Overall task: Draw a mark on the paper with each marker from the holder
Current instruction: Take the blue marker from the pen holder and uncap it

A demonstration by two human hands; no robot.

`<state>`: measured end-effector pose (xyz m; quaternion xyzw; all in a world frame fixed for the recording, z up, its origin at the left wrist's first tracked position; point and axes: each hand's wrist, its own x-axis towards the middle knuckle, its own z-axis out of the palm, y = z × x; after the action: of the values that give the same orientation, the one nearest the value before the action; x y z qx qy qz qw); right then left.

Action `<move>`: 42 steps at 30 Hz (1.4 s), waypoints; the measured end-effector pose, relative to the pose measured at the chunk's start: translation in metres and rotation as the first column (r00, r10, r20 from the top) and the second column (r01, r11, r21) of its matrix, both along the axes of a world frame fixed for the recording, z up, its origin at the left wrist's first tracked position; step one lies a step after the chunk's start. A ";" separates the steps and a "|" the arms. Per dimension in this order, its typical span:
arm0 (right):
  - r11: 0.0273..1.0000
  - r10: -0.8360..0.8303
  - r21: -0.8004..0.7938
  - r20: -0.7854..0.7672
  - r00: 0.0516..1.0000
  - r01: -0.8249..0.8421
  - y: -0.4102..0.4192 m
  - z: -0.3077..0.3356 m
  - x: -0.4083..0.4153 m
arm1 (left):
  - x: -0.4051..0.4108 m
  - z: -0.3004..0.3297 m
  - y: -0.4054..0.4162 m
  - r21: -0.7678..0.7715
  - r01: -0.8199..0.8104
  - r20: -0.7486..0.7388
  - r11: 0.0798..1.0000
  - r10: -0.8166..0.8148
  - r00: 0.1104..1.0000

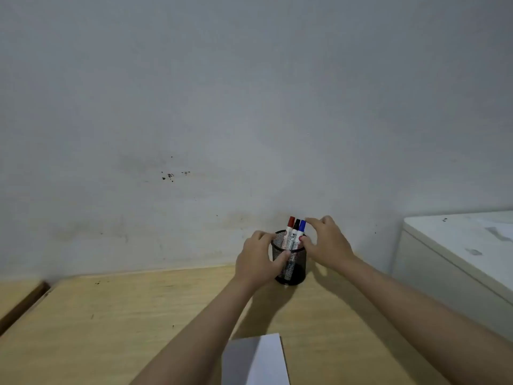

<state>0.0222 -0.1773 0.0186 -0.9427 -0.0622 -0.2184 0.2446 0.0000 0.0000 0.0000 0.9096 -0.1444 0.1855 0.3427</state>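
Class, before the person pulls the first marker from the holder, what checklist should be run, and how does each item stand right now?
1. Holder upright on the table: ok.
2. Left hand steadying the holder's side: ok.
3. Right hand at the blue marker, not yet closed on it: ok.
4. Red marker and black marker still capped in the holder: ok.
5. Paper within reach, near the table's front edge: ok.
6. Paper free of marks: cannot tell, partly out of view.

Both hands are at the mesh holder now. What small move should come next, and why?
Probably the right hand should pinch the blue marker and lift it straight up. Its fingers already flank that cap, while the left hand steadies the holder. All three markers remain inside, and the paper shows no mark.
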 end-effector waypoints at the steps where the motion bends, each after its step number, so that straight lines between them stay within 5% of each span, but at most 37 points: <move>1: 1.000 -0.007 0.010 -0.017 1.000 0.007 0.000 0.000 0.003 | 0.003 0.000 -0.001 -0.002 -0.019 0.005 1.000 0.019 1.000; 7: 0.996 0.010 0.088 -0.033 0.999 -0.007 0.001 -0.005 0.021 | 0.018 -0.010 -0.007 -0.002 -0.116 0.007 0.993 0.116 0.993; 14: 0.912 0.005 0.407 0.119 0.993 -0.053 0.002 -0.003 0.019 | 0.019 -0.014 -0.007 -0.058 -0.129 0.025 0.990 0.130 0.991; 18: 0.865 0.006 0.485 0.246 0.969 -0.129 0.003 0.016 0.005 | 0.013 -0.006 -0.009 -0.034 -0.111 -0.026 0.993 0.110 0.994; 21: 0.849 -0.033 0.495 0.397 0.917 -0.183 0.000 0.038 -0.013 | 0.000 0.002 -0.011 -0.153 -0.087 0.002 0.984 0.088 0.996; 27: 0.708 -0.104 0.662 0.444 0.890 -0.247 0.005 0.049 -0.066 | -0.042 0.034 -0.019 -0.690 0.125 -0.044 0.713 -0.213 0.976; 31: 0.605 -0.079 0.747 0.399 0.914 -0.274 0.014 0.030 -0.094 | -0.061 0.047 -0.022 -0.829 0.063 -0.076 0.555 -0.225 0.971; 34: 0.629 -0.041 0.731 0.373 0.927 -0.267 0.020 0.016 -0.110 | -0.072 0.052 -0.018 -0.864 0.022 -0.089 0.504 -0.196 0.977; 39: 0.669 0.126 0.687 0.271 0.954 -0.284 0.026 0.005 -0.128 | -0.085 0.055 -0.007 -0.835 0.007 -0.070 0.550 -0.120 0.990; 42: 0.678 0.130 0.682 0.258 0.957 -0.276 0.026 0.014 -0.128 | -0.089 0.058 0.005 -0.719 0.035 -0.009 0.695 -0.059 0.998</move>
<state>-0.1054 -0.1510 0.0330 -0.7370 -0.1006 -0.2845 0.6048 -0.0891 0.0051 0.0581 0.7028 -0.0783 0.2037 0.6771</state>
